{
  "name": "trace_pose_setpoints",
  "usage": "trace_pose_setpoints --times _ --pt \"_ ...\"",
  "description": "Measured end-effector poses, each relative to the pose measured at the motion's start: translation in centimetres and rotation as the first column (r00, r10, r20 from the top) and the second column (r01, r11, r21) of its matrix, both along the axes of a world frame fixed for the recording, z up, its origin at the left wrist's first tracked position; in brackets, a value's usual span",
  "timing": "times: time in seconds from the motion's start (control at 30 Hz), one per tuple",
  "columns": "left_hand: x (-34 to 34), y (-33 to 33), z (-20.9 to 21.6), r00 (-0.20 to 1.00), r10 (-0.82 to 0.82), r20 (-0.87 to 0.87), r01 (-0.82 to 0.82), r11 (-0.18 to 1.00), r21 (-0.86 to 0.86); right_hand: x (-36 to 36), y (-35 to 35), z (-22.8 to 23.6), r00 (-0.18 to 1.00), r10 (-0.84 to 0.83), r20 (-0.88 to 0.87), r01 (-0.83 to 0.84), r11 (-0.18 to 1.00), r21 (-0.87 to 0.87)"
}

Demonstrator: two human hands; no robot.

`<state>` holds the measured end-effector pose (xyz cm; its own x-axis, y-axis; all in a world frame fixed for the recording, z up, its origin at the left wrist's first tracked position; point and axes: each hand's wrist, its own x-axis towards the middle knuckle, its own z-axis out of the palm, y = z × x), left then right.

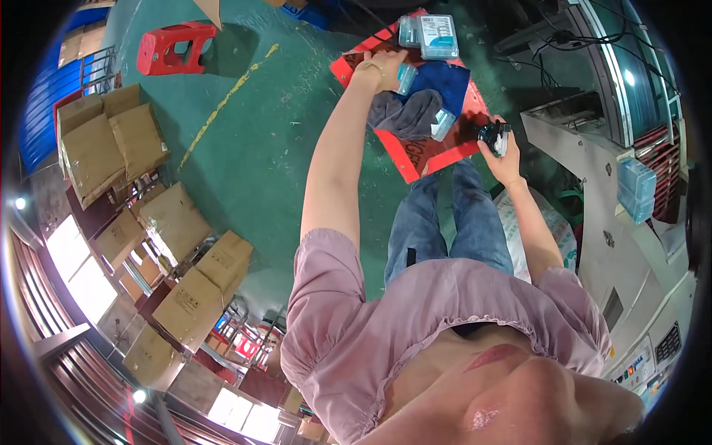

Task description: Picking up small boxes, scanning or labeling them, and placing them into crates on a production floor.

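My left hand reaches to the far left part of a red board-like surface, fingers stretched out. Beside its fingers and palm is a small clear-blue plastic box; whether they touch is unclear. My right hand is closed around a small black object with a pale part, over the surface's right edge. Its exact kind is too small to tell. Between my hands lie a crumpled grey cloth and a dark blue cloth. Another clear plastic box pokes out beside the grey cloth.
A labelled clear-blue box sits at the surface's far end, with another beside it. A red stool stands far left. Cardboard boxes are stacked along the left. Right of me are a pale machine and stacked blue plastic boxes.
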<state>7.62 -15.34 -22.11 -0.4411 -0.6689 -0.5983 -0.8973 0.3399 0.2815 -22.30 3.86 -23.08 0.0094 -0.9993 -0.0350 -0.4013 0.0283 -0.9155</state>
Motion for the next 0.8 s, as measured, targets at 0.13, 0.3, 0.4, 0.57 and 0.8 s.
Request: trace_pose_setpoints --times 0.13,0.3,0.4,0.57,0.8 --pt "-2.4 0.6 1.3 0.924 -0.275 0.267 0.303 0.950 -0.070 0.3 0.0 0.1 0.998 -0.020 -0.054 0.020 1.000 0.001" --pt "-0.3 3.1 2.5 0.991 -0.106 0.086 0.125 0.960 -0.252 0.7 -0.6 0.6 0.997 -0.025 -0.067 0.025 1.000 -0.001" --pt "0.6 5.1 6.1 0.853 0.281 -0.440 -0.484 0.744 -0.461 -0.3 -0.9 1.7 0.983 0.047 -0.179 -0.049 0.999 -0.009" --pt "1.6 11.5 10.7 -0.345 0.808 -0.478 -0.657 0.156 0.737 3.1 -1.1 9.4 0.997 0.067 0.038 -0.068 0.997 0.038" --pt "-3.6 18.8 12.2 -0.400 0.639 -0.658 -0.594 0.366 0.716 7.0 1.7 13.8 0.968 0.189 0.168 -0.210 0.970 0.122"
